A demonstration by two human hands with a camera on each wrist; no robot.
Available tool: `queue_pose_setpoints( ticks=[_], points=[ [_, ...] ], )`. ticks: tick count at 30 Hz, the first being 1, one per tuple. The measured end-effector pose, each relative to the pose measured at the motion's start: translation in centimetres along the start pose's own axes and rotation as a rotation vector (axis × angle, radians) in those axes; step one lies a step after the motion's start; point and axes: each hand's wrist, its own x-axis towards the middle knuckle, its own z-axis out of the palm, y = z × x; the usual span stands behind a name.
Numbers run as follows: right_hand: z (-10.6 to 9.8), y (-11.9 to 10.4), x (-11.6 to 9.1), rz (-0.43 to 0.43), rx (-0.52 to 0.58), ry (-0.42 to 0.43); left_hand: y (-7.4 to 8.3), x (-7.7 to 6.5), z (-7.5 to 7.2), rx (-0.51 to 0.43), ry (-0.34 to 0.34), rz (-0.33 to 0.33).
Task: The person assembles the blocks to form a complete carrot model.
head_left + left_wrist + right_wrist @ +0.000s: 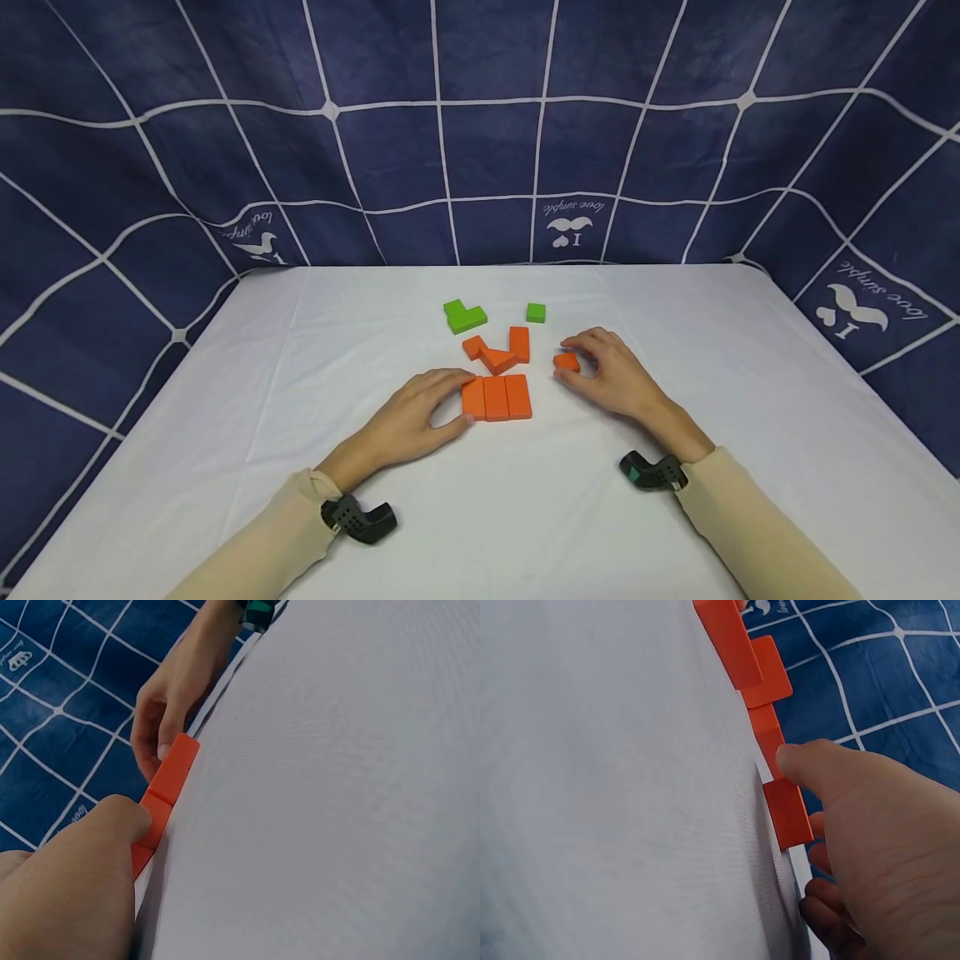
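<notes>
In the head view, three orange rectangular blocks [496,398] lie side by side in a row on the white cloth. My left hand [412,421] holds the row at its left end, fingers at the far edge and thumb at the near edge. To the right, a small orange block [567,362] sits between the thumb and curved fingers of my right hand [615,375]. From the right wrist, the thumb tip shows right at the upper end of that block [787,814]. In the left wrist view, my left thumb [124,817] overlaps the orange row [174,769].
Beyond the row lie an angular orange piece [497,360], a small orange block [473,347] and an upright-lying orange rectangle [519,344]. Farther back are an L-shaped green piece [467,319] and a green square block [536,312]. A navy checked curtain [480,150] borders the white table [480,517].
</notes>
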Motion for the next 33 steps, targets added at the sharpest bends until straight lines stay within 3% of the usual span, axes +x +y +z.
queue_pose_setpoints(
  ticks=[13, 24, 33],
  points=[
    [-0.2, -0.2, 0.0, 0.008, 0.002, -0.003, 0.2, 0.0, -0.1, 0.002, 0.012, 0.013],
    [-0.3, -2.6, 0.0, -0.118, 0.09, -0.015, 0.2, 0.0, -0.1, 0.004, 0.018, 0.021],
    [0.1, -4.6, -0.3, -0.179, 0.178, -0.11, 0.2, 0.0, -0.1, 0.001, -0.007, 0.0]
  ],
)
